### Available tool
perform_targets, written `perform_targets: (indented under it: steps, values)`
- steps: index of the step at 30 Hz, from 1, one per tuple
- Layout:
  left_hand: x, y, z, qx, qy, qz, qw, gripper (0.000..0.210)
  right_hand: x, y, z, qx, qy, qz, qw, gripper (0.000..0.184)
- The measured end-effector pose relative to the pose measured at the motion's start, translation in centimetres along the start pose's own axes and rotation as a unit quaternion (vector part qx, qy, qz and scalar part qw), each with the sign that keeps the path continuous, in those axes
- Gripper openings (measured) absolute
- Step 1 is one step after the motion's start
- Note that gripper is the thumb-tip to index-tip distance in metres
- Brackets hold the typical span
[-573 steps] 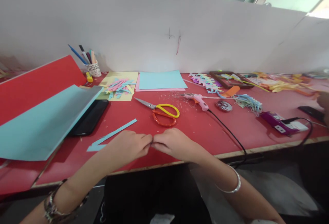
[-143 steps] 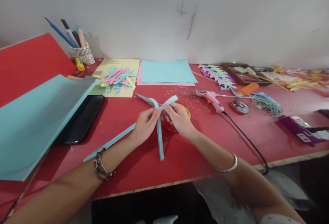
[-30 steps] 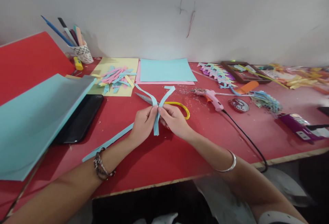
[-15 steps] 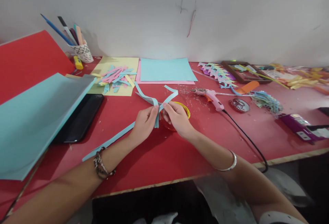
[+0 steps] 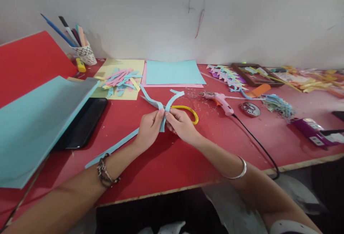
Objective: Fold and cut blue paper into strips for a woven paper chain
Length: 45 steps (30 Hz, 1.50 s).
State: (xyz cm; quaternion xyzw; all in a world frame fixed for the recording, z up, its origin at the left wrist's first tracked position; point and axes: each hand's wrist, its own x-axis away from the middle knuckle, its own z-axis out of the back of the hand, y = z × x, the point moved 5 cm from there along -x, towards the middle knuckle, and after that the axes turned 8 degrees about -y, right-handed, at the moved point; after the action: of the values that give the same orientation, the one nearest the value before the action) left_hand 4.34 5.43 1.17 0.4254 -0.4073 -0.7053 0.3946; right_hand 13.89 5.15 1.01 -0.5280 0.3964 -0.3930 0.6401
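Note:
Between both hands is a folded light-blue paper strip (image 5: 174, 98), its two ends spreading upward in a V and a short part hanging below the fingers. My left hand (image 5: 149, 128) pinches the strip at the fold. Close against it, my right hand (image 5: 181, 124) pinches the other side with thumb and fingers. Scissors with a yellow handle (image 5: 194, 115) lie on the table behind the hands; their blades are partly hidden. Another light-blue strip (image 5: 118, 144) lies beside and partly under my left forearm.
A black phone (image 5: 80, 130) and a large blue sheet (image 5: 34, 130) lie left. Paper scraps (image 5: 123, 80) sit on a yellow sheet, beside blue paper (image 5: 172, 72). To the right are a pink glue gun (image 5: 221, 103) with its cord, a small round dish (image 5: 250, 109) and a purple box (image 5: 309, 132).
My right hand has moved slightly left, closer to my left hand, and the strip's right arm now stands steeper. More of the yellow scissors handle shows.

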Motion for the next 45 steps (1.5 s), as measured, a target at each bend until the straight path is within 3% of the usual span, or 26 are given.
perform_targets:
  steps: [5, 11, 18, 24, 31, 36, 42, 45]
  values:
    - [0.0, 0.0, 0.4, 0.002, 0.043, 0.008, 0.999, 0.043, 0.0, 0.3, 0.1, -0.021, 0.002, -0.028, 0.999, 0.03]
    - [-0.2, -0.1, -0.3, 0.01, -0.026, 0.014, 1.0, 0.042, 0.1, -0.1, 1.1, -0.016, 0.084, -0.02, 0.996, 0.033]
    - [-0.2, 0.3, 0.0, -0.036, -0.01, -0.015, 0.999, 0.032, 0.1, 0.0, 0.4, -0.009, 0.042, -0.01, 0.999, 0.025]
    - [-0.1, -0.1, 0.0, -0.05, -0.011, 0.011, 0.999, 0.032, 0.1, -0.3, 0.3, -0.014, 0.016, -0.006, 1.0, 0.025]
    - [0.1, 0.1, 0.4, -0.034, 0.034, -0.005, 0.999, 0.036, 0.1, -0.2, 0.4, -0.026, 0.01, -0.035, 0.999, 0.028]
    - [0.0, 0.1, 0.4, -0.029, 0.028, -0.003, 0.999, 0.038, 0.1, -0.1, 0.7, -0.031, 0.046, -0.031, 0.998, 0.035]
    - [-0.1, 0.0, 0.4, -0.039, 0.036, -0.015, 0.998, 0.036, 0.1, -0.4, 0.0, -0.024, 0.006, -0.015, 1.0, 0.033]
    - [-0.2, 0.0, 0.4, -0.042, 0.024, -0.009, 0.999, 0.033, 0.1, -0.2, 0.1, -0.015, 0.015, -0.016, 1.0, 0.03]
